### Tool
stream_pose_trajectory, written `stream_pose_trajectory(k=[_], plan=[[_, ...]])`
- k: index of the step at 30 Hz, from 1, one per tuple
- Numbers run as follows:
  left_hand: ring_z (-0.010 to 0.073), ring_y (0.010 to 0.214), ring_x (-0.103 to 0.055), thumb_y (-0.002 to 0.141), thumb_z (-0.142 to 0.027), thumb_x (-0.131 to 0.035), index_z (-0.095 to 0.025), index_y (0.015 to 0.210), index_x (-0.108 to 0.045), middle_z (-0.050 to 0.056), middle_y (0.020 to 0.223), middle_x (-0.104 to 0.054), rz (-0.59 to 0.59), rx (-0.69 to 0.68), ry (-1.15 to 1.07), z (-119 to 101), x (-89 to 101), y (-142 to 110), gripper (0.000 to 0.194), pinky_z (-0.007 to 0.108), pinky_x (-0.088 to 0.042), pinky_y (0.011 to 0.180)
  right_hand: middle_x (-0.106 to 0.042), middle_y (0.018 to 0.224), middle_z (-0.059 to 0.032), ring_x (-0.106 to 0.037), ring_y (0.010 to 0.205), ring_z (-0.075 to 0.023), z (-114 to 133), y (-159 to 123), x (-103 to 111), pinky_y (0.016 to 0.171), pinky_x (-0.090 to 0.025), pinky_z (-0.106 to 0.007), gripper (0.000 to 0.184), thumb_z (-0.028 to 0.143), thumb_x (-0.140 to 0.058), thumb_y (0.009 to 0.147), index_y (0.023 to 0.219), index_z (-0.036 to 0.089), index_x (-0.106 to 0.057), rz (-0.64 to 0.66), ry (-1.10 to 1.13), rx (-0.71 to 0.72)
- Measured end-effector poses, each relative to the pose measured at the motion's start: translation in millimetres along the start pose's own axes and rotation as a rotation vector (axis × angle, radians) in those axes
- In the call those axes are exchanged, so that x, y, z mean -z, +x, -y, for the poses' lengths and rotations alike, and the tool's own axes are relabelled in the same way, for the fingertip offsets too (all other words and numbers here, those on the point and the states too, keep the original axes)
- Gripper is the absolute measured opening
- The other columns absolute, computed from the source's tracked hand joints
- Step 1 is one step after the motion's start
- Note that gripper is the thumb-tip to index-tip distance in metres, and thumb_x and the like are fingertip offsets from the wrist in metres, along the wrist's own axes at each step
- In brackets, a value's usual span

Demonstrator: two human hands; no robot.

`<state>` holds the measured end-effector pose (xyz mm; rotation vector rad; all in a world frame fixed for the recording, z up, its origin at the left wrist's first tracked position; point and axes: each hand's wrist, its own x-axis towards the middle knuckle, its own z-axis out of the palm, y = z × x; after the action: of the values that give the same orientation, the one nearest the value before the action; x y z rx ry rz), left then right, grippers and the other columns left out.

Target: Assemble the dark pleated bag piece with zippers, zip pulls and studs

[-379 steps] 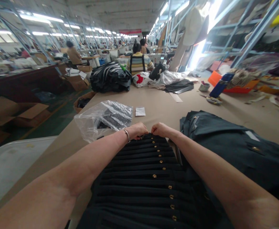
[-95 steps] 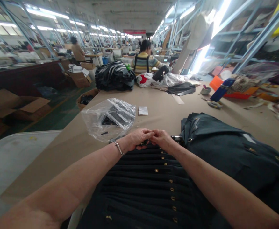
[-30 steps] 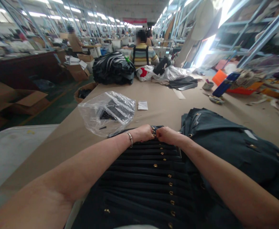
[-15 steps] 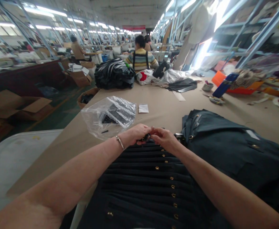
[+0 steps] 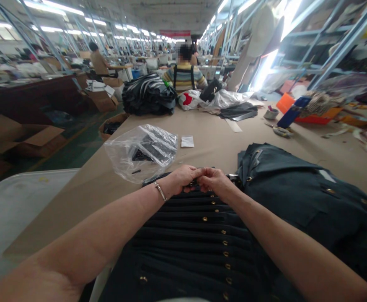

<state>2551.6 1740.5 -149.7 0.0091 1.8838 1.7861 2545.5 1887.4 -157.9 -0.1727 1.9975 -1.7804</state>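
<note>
My left hand (image 5: 185, 178) and my right hand (image 5: 213, 178) meet fingertip to fingertip above the far end of a row of overlapping dark fabric pieces (image 5: 189, 235) with gold-coloured metal fittings along them. The left fingers are closed around a small dark item with a metallic glint, mostly hidden by the hand. Pinched against the left fingertips, the right fingers hide whatever is between them. A bracelet (image 5: 160, 191) circles my left wrist. Just beyond my right hand, a shiny dark object (image 5: 233, 179) sits beside the larger dark fabric stack (image 5: 290, 197).
A clear plastic bag (image 5: 152, 147) with black pieces lies ahead to the left, near a small white paper (image 5: 187, 141). Scissors (image 5: 280, 131) and an orange tray (image 5: 318, 119) are at right. A dark fabric pile (image 5: 148, 94) stands at the table's far edge; a person (image 5: 185, 77) sits beyond.
My hands have drawn slightly closer together, with the right fingers now curled more tightly at the left fingertips. The whole view has shifted a little; the fabric pieces lie as before.
</note>
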Motion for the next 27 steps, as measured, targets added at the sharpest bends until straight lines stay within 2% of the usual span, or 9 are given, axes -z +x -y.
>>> stream_pose_trajectory(k=[3,7,12,15,21,27], plan=[[0.0080,0.038,-0.044,0.082,-0.039,-0.061,-0.015,0.075,-0.051,-0.002,0.061,-0.049,-0.012,0.076,-0.016,-1,4.4,-3,0.027,0.017,-0.023,0.028,-0.061,0.059,0.0015,-0.058,0.048,-0.0101,3,-4,12,0.046,-0.048,-0.021,0.022,0.027,-0.065,0.061,0.072,0.016,-0.049,-0.017,0.065,-0.097],[0.0078,0.037,-0.043,0.083,-0.027,-0.057,-0.015,0.075,-0.053,-0.003,0.058,-0.046,-0.023,0.113,0.070,-2,3.8,-4,0.015,0.017,-0.021,0.029,-0.060,0.056,0.0015,-0.056,0.045,-0.0107,2,-7,31,0.045,-0.046,-0.022,0.028,0.032,-0.069,0.059,0.069,0.016,-0.048,-0.026,0.032,-0.125],[0.0073,0.033,-0.035,0.076,-0.021,-0.058,-0.016,0.065,-0.051,-0.006,0.046,-0.040,-0.070,0.078,0.366,-5,-6.7,1,0.014,0.019,-0.021,0.031,-0.059,0.056,0.0014,-0.050,0.050,-0.0071,-12,-5,49,0.049,-0.038,-0.019,0.017,0.028,-0.066,0.064,0.068,0.013,-0.062,-0.039,-0.382,-0.015],[0.0082,0.032,-0.034,0.074,-0.022,-0.058,-0.017,0.061,-0.049,-0.006,0.041,-0.037,-0.065,0.081,0.553,-8,-14.1,5,0.017,0.020,-0.022,0.033,-0.062,0.061,0.0014,-0.051,0.057,-0.0081,-25,-1,58,0.056,-0.040,-0.020,0.012,0.023,-0.062,0.066,0.071,0.014,-0.068,0.007,-0.572,0.060],[0.0091,0.034,-0.036,0.074,-0.025,-0.058,-0.017,0.060,-0.050,-0.006,0.040,-0.036,-0.086,0.101,0.686,-12,-22.7,8,0.018,0.021,-0.024,0.037,-0.064,0.066,0.0016,-0.054,0.060,-0.0094,-44,7,63,0.058,-0.041,-0.020,0.016,0.016,-0.056,0.067,0.076,0.015,-0.069,0.033,-0.752,0.111],[0.0098,0.034,-0.037,0.075,-0.021,-0.056,-0.016,0.061,-0.052,-0.005,0.036,-0.037,-0.108,0.072,0.720,-12,-24.2,9,0.016,0.021,-0.025,0.037,-0.063,0.063,0.0025,-0.052,0.059,-0.0091,-46,8,62,0.056,-0.038,-0.020,0.015,0.016,-0.056,0.066,0.075,0.017,-0.069,-0.004,-0.815,0.153]])
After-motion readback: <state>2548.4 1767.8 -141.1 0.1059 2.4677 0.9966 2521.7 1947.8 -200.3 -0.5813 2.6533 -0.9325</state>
